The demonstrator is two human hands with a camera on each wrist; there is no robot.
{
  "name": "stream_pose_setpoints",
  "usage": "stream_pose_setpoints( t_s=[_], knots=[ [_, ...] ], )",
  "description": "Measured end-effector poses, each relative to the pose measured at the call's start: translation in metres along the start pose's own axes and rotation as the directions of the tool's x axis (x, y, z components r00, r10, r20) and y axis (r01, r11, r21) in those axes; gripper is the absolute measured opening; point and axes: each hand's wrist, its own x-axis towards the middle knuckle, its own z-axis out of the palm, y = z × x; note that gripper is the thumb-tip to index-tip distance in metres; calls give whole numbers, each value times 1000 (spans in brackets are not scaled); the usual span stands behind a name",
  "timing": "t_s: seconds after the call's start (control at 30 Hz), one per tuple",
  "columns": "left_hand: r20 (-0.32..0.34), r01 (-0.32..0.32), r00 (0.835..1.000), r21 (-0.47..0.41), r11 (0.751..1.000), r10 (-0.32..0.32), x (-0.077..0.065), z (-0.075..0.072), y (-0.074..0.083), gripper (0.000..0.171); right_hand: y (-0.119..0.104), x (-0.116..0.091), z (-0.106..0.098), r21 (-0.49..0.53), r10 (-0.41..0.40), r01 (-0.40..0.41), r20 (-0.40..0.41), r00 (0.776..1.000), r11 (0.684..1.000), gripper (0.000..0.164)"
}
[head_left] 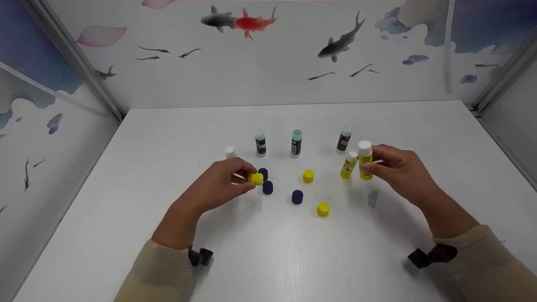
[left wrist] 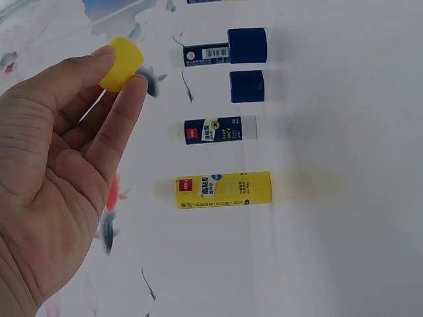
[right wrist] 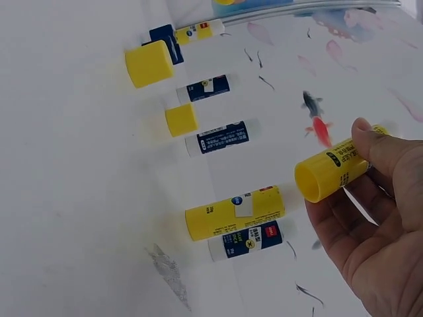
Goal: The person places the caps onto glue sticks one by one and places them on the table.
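My left hand point(head_left: 220, 182) pinches a yellow cap point(left wrist: 123, 65) between thumb and fingertips, above the table. In my right hand point(head_left: 402, 172) a yellow glue stick point(head_left: 365, 161) is gripped near its middle, white end up in the head view. Just left of it stands another yellow glue stick point(head_left: 348, 166). A third yellow glue stick point(left wrist: 225, 190) stands behind my left hand, mostly hidden in the head view. Two dark blue caps point(head_left: 267, 187) sit right beside the left fingertips.
Three dark blue glue sticks point(head_left: 296, 144) stand in a row farther back. Toward the front sit two yellow caps point(head_left: 308, 176) and another dark blue cap point(head_left: 297, 197). A grey smudge point(head_left: 372, 199) marks the white table point(head_left: 260, 260) below my right hand. Printed panels enclose the back and sides.
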Motion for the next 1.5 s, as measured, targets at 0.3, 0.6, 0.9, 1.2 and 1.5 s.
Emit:
stream_pose_setpoints(
  t_s=[0.3,0.6,0.9,1.2,1.5],
  knots=[
    [-24,-76,997,-8,997,76,4,3,3,28,-9,-5,6,21,-43,42,60,997,999,31],
    [-71,-135,989,-34,990,132,5,6,9,28,-14,-8,9,-12,-89,90,103,991,996,37],
    [-100,-230,969,-42,972,225,9,9,6,27,-17,-9,14,36,-91,88,126,988,995,41],
    [-93,-219,972,-34,975,215,10,12,11,27,-20,-9,19,45,-44,37,166,985,998,47],
    [-72,-190,980,-24,982,188,11,16,17,26,-22,-10,23,27,-38,34,186,982,999,41]
  ],
)
